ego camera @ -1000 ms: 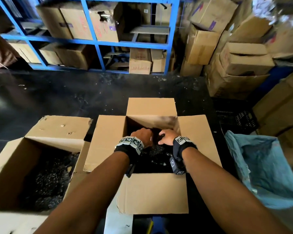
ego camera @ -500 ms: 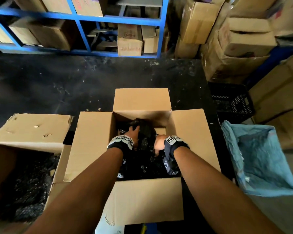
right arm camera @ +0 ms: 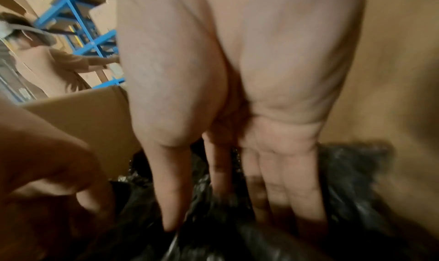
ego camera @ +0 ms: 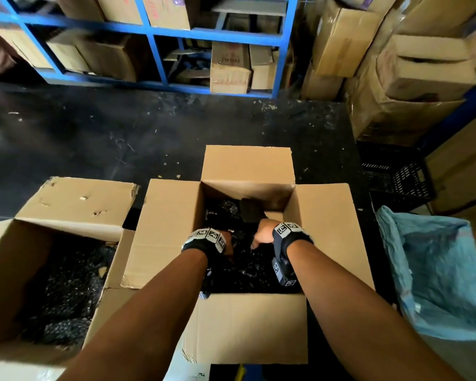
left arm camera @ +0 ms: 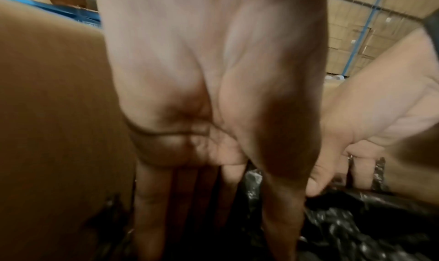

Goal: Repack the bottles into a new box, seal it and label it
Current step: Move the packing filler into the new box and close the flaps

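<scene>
Since a second ago both hands have sunk deeper into the open new box, and a black-wrapped piece that was raised between them half a second back now lies near the far wall. The left hand points down along the box's left inner wall with its fingers straight and together, pushing into the black bubble-wrapped bottles; its grip is loose and holds nothing. The right hand is just beside it, fingers also stretched downward against the shiny black wrap, thumb apart, nothing clasped. The wrapped bottles fill the floor of the new box, whose four flaps lie folded outward. To the left, touching its flap, stands the old box, open, with more dark wrapped pieces inside. A blue sack sits open on the right, a black crate behind it. Beyond the dark floor a blue rack carries cartons; in the right wrist view another person stands by it.
</scene>
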Motion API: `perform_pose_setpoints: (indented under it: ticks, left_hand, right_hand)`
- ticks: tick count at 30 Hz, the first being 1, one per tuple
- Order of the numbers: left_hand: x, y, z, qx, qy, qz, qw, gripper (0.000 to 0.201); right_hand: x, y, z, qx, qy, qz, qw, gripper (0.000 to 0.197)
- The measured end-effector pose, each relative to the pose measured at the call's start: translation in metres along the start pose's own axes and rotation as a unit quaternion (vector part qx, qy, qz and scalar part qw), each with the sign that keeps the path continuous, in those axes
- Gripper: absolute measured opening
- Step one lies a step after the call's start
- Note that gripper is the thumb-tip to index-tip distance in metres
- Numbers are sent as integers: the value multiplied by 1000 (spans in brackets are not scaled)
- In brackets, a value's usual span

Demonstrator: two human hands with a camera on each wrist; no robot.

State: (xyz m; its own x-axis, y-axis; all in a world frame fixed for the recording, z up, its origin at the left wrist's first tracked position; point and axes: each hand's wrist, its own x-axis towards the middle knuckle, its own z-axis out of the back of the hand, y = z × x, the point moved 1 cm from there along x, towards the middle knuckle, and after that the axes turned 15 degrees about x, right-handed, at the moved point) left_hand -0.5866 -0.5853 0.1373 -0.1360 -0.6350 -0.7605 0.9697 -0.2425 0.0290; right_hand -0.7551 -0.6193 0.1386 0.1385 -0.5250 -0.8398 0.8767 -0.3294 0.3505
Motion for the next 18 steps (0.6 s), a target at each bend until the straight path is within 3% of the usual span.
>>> perform_pose_setpoints:
  ticks: [3,9,15,18]
  left_hand:
    - [4,-1,2,-8,-20,15,1000,41]
    - [-8,0,19,-25,-89,-1,996,46]
    - [-46,-2,8,-43,-150,-32,987,33]
    - [-66,2,-4,-53,-183,-73,979,55]
  right_hand:
    - [-10,-4,4,31,-51,9,998,55]
    - [-49,-6,15,87,-102,70,989,34]
    - [-88,-21,2,104,-152,113,976,28]
    - [-110,-35,-4,85,-176,141,971,42]
